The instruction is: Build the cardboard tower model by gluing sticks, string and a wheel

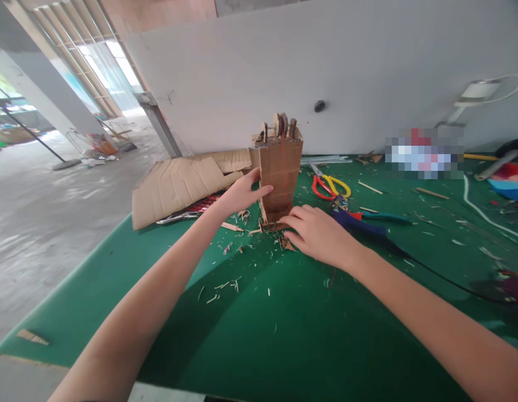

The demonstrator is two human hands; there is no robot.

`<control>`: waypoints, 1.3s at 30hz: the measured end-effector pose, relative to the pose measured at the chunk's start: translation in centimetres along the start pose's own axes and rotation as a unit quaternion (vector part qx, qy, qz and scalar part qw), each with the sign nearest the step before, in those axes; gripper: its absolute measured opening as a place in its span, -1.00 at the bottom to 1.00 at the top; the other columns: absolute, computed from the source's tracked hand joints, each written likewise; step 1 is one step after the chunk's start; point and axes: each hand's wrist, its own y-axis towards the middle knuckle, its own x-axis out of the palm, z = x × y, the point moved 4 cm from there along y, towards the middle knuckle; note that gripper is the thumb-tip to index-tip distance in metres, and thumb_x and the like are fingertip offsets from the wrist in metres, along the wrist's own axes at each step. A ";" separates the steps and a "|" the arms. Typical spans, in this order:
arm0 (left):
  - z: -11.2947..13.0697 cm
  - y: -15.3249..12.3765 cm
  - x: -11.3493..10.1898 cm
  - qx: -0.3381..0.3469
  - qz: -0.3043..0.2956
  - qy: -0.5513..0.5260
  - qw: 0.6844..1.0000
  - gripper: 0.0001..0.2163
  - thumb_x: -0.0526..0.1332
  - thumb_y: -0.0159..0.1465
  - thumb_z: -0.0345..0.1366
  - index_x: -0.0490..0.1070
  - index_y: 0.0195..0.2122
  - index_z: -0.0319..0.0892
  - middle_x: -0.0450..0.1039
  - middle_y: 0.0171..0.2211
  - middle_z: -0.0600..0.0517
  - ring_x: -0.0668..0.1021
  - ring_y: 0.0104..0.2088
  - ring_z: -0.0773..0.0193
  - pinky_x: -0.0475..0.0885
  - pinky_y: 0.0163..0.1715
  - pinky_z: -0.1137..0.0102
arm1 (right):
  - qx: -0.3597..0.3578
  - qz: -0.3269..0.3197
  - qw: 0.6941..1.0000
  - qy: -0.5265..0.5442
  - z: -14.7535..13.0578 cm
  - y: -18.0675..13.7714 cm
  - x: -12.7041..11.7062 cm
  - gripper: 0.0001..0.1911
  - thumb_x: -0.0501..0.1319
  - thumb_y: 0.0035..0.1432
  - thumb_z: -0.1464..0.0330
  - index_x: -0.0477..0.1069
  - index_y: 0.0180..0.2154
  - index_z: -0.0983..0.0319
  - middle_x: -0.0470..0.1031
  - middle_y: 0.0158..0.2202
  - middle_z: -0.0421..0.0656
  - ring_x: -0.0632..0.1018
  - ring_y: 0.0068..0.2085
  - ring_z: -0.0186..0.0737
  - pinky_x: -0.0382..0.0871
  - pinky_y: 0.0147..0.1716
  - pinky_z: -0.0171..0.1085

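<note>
A tall, narrow cardboard box [279, 176] stands upright on the green table, with cardboard discs [279, 124] on a thin stick at its top. A red string [283, 162] runs down its front from the discs. My left hand [244, 192] grips the box's left side, thumb across the front face and fingers partly hidden behind the edge. Low down, at the right front corner, my right hand [320, 231] has its bent fingers on the base of the box, by a small cardboard ledge [272, 225]. What lies under those fingertips is partly hidden.
Flat cardboard sheets [179, 184] lie behind on the left. Scissors [331, 184] with red and yellow handles, teal-handled pliers [387, 218] and a dark-blue tool with a black cord [363, 226] lie on the right. Scraps litter the green table [259, 335]; a wall [346, 67] rises behind.
</note>
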 end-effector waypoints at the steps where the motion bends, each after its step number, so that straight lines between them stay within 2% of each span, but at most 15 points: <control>1: 0.0 0.0 0.0 0.000 0.000 0.002 1.000 -0.65 0.13 0.24 -0.24 0.30 0.04 -0.23 0.43 0.03 -0.10 0.46 0.02 0.13 0.36 0.03 0.23 | -0.004 -0.002 1.000 0.001 -0.3 0.5 0.4 -0.73 0.08 0.24 0.36 0.43 -0.07 0.28 0.44 -0.19 -0.06 0.42 -0.17 -0.12 0.29 -0.19 -0.16; 10: -0.2 -0.1 0.0 0.000 -0.002 0.002 1.000 -0.64 0.13 0.25 -0.22 0.29 0.05 -0.22 0.41 0.04 -0.11 0.45 0.04 0.14 0.34 0.04 0.23 | 0.028 0.023 0.999 0.015 -0.6 2.0 2.4 -0.78 0.08 0.26 0.34 0.43 -0.14 0.25 0.44 -0.22 -0.10 0.41 -0.15 -0.13 0.26 -0.18 -0.19; 26: 0.3 -0.3 0.0 -0.009 -0.011 -0.018 1.000 -0.63 0.12 0.25 -0.23 0.26 0.08 -0.21 0.38 0.09 -0.10 0.46 0.04 0.15 0.36 0.02 0.25 | 0.045 0.029 0.999 -0.006 -0.9 1.9 2.7 -0.86 0.16 0.21 0.35 0.37 -0.19 0.23 0.50 -0.26 -0.14 0.45 -0.18 -0.11 0.19 -0.24 -0.18; 39: 0.2 -0.3 -0.1 -0.011 -0.007 -0.009 1.000 -0.63 0.13 0.24 -0.20 0.28 0.05 -0.21 0.39 0.07 -0.09 0.45 0.03 0.13 0.35 0.01 0.25 | 0.042 0.031 0.999 -0.002 -1.1 1.7 2.6 -0.87 0.14 0.20 0.34 0.36 -0.20 0.23 0.49 -0.26 -0.12 0.44 -0.19 -0.13 0.17 -0.25 -0.18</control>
